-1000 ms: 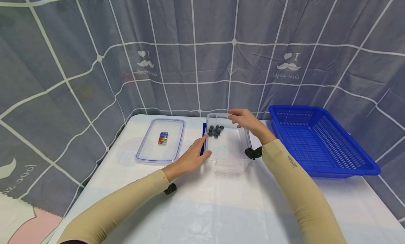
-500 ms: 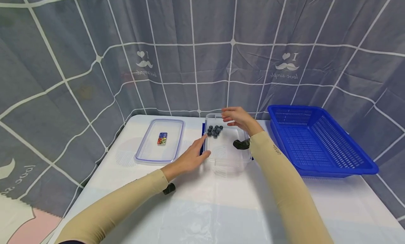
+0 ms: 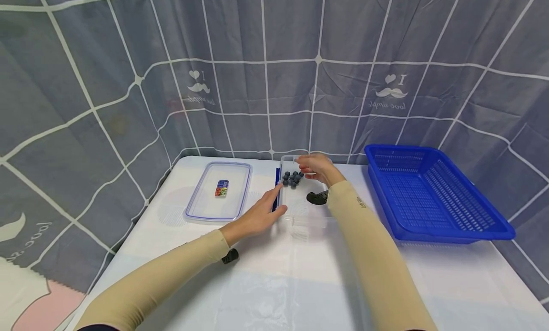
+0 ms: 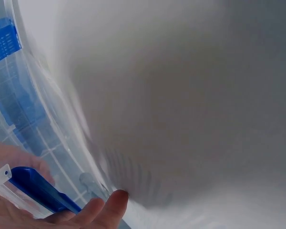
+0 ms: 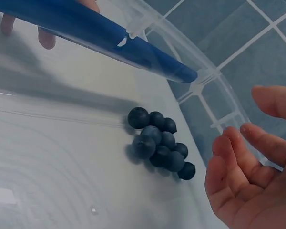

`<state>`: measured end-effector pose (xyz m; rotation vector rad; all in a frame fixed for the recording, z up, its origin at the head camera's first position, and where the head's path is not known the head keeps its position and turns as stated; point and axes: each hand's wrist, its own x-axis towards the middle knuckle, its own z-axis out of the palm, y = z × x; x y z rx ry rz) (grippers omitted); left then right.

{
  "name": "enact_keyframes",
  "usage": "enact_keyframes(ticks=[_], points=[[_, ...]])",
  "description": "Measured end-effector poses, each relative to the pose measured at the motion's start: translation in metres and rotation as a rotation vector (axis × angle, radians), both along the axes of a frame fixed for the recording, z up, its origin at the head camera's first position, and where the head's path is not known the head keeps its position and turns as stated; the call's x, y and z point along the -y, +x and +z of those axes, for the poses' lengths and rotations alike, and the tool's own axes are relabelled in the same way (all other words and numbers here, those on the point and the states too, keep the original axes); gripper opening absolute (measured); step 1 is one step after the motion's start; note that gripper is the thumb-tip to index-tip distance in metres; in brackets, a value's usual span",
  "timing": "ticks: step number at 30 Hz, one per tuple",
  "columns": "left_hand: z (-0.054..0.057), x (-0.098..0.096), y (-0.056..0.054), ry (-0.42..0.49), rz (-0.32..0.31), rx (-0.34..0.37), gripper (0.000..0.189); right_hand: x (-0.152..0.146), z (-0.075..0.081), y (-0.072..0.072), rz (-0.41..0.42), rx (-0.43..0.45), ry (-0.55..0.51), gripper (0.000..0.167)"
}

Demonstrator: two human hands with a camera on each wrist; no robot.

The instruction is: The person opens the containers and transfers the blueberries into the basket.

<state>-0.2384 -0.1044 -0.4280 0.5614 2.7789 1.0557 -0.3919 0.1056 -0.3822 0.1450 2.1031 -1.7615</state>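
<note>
A clear plastic box [image 3: 306, 209] with blue side latches stands on the table. Inside, near its far left corner, lies a cluster of blueberries [image 3: 293, 179], seen closely in the right wrist view [image 5: 162, 148]. My right hand [image 3: 318, 169] is over the box, just right of the berries; its fingers are loosely bent and hold nothing. At the box's left side, my left hand [image 3: 260, 212] rests with fingers extended against it, beside the blue latch [image 4: 38, 188]. Left of that hand, the clear lid [image 3: 233, 207] lies flat, bearing a small colourful label [image 3: 221, 188].
A blue plastic basket [image 3: 454, 233] stands at the right of the table, its visible floor bare. The white table [image 3: 274, 283] spreads in front of the box. A grey curtain [image 3: 291, 87] with white lines hangs behind and to the left.
My right hand has moved left from the box's right rim and then lowered towards the blueberries. My left hand has stayed at the box's left side.
</note>
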Motion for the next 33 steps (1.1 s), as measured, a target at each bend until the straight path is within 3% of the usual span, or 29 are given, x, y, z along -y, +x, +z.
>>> enact_keyframes(ticks=[5,11,19,28,33], points=[[0.000,0.001,0.000,0.007,-0.002,-0.003,0.075,0.005,-0.005,0.003,-0.050,0.013,0.055,0.044],[0.001,0.000,0.001,0.014,-0.013,0.002,0.076,0.010,-0.014,0.003,-0.114,0.047,0.082,0.052],[0.001,-0.003,0.000,-0.010,-0.027,-0.002,0.077,0.008,-0.034,-0.002,-0.220,0.096,0.108,0.037],[0.001,0.000,0.000,-0.011,-0.016,-0.004,0.076,0.004,-0.047,-0.010,-0.282,0.109,0.127,0.027],[-0.001,0.001,-0.001,-0.011,-0.015,-0.013,0.076,0.003,-0.049,-0.008,-0.291,0.085,0.102,0.035]])
